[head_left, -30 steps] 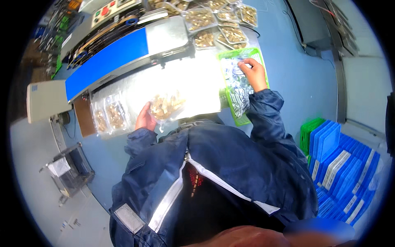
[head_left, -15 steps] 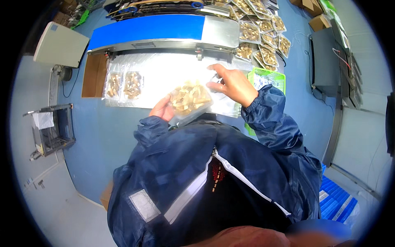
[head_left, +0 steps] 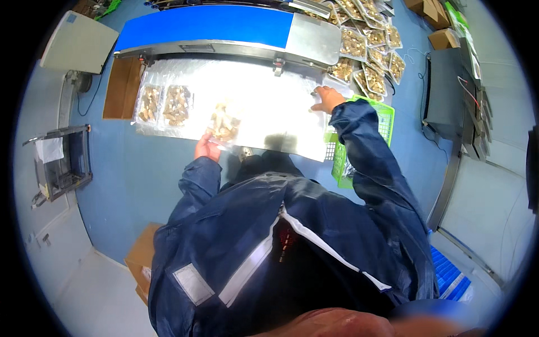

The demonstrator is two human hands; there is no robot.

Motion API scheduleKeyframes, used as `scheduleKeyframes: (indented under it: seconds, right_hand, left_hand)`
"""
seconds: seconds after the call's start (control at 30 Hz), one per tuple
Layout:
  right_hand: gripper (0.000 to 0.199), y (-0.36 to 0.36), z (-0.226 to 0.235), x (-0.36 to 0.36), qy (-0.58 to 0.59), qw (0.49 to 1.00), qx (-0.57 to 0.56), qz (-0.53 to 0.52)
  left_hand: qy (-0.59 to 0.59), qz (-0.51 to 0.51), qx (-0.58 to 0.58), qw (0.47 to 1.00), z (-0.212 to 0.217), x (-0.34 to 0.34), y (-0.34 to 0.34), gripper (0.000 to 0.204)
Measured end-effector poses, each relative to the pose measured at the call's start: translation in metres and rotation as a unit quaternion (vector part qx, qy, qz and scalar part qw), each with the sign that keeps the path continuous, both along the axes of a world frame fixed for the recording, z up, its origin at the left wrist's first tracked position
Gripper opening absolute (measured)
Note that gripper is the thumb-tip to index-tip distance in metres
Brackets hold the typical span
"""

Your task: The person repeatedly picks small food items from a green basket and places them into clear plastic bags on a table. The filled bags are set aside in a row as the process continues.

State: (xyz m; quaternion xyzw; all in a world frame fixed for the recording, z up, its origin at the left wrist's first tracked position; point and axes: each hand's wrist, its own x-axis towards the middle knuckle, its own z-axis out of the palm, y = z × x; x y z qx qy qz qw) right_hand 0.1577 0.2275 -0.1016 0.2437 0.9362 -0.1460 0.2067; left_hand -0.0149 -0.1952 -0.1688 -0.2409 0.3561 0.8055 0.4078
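Note:
At the near edge of the bright steel table (head_left: 269,106), my left hand (head_left: 208,149) grips the corner of a clear plastic tray of mushrooms (head_left: 224,124). Glare washes out part of that tray. Farther right, my right hand (head_left: 327,100) is over the table's right end, its fingers apart and nothing visible in them. Two more packs, the left mushroom tray (head_left: 149,104) and the right mushroom tray (head_left: 177,106), lie side by side in clear film at the table's left end.
A long machine with a blue cover (head_left: 208,27) spans the table's far side. Filled mushroom trays (head_left: 353,44) are piled at the far right. A green plastic basket (head_left: 385,121) stands beside my right forearm. An open cardboard box (head_left: 120,90) is at the left.
The mushroom tray has moved left with my left hand and come down to the table. My right hand has drawn away from it to the right.

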Motion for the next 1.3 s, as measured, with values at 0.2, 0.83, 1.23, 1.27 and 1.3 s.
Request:
scheduleKeyframes:
  seconds: [0.2, 0.83, 1.23, 1.27, 1.3]
  right_hand:
    - [0.045, 0.002, -0.046, -0.019, 0.046, 0.999, -0.02, -0.018]
    - [0.033, -0.068, 0.127, 0.029, 0.272, 0.906, -0.323, -0.014]
    - [0.01, -0.087, 0.105, 0.016, 0.471, 0.753, -0.391, -0.242]
    - [0.012, -0.086, 0.11, 0.013, 0.458, 0.751, -0.42, -0.225]
    - [0.014, -0.084, 0.106, 0.01, 0.407, 0.671, -0.554, -0.278]
  left_hand:
    - [0.091, 0.051, -0.189, 0.976, -0.054, -0.033, -0.055, 0.039]
    - [0.299, -0.43, -0.021, 0.852, 0.173, 0.076, 0.209, 0.015]
    - [0.249, -0.32, -0.205, 0.891, 0.164, 0.076, 0.226, 0.015]
    - [0.159, -0.303, -0.2, 0.918, 0.169, 0.077, 0.228, 0.015]
    - [0.128, -0.3, -0.177, 0.929, 0.175, 0.078, 0.23, 0.018]
